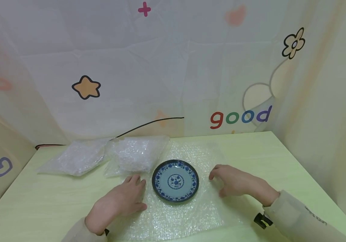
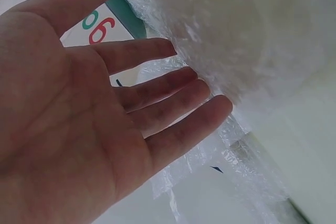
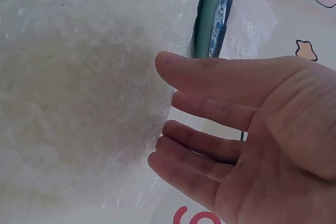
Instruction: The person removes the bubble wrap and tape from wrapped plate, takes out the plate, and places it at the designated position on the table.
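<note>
A round blue-and-white plate with a dark rim and floral pattern lies face up on a sheet of bubble wrap. To its left, my left hand hovers low with fingers spread; in the left wrist view its fingertips come right at the bubble wrap. My right hand is on the plate's other side, thumb and fingers apart and lightly bent. In the right wrist view, the plate's edge stands beyond the thumb. Neither hand holds anything.
Two bubble-wrapped bundles lie at the back left: one farther left, the other just behind the plate's left side. The light green table ends at a printed cloth backdrop, with side curtains left and right.
</note>
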Available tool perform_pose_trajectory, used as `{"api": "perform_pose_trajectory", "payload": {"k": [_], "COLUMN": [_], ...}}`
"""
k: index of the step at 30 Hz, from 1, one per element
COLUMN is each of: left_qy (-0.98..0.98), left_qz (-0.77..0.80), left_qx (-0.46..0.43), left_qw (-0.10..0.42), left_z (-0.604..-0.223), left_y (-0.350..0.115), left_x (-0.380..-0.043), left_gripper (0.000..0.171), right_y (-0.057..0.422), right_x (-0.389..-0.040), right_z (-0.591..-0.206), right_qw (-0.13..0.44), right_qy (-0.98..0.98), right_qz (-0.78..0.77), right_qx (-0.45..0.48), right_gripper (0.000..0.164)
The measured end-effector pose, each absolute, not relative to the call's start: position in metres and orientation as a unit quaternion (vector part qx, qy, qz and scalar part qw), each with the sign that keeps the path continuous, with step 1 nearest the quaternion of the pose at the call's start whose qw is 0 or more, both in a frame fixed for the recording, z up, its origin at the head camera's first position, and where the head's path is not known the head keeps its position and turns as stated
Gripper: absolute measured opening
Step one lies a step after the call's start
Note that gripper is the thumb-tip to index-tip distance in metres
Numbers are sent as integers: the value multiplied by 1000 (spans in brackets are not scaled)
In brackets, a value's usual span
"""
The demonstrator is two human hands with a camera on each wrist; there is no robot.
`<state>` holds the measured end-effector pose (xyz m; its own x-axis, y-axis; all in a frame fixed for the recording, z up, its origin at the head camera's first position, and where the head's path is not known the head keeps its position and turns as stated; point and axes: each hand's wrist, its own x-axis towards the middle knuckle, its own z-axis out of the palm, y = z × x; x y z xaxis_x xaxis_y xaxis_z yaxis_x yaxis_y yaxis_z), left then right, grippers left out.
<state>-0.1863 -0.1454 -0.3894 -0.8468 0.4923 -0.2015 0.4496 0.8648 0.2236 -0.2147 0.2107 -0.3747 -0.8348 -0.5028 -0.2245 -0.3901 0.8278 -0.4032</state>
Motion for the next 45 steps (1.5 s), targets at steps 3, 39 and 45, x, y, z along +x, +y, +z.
{"api": "perform_pose_trajectory", "payload": {"k": [3,39,45], "left_qy": [957,937,940], "left_qz": [86,115,117], "left_qx": [246,330,318], "left_qw": [125,29,43], "left_z": [-391,-389,-392], "left_y": [-147,-162,-160], "left_x": [-187,-196,-197], "left_gripper": [76,45,48], "right_y": [211,190,180], "right_x": [-214,-219,-226], "right_z": [-376,-381,-386], "right_qw": [166,86,89], "right_qy": [944,941,939], "right_qz": [-172,-218,-235], "right_qx": [-227,-246,-236], "right_gripper": [43,25,29]}}
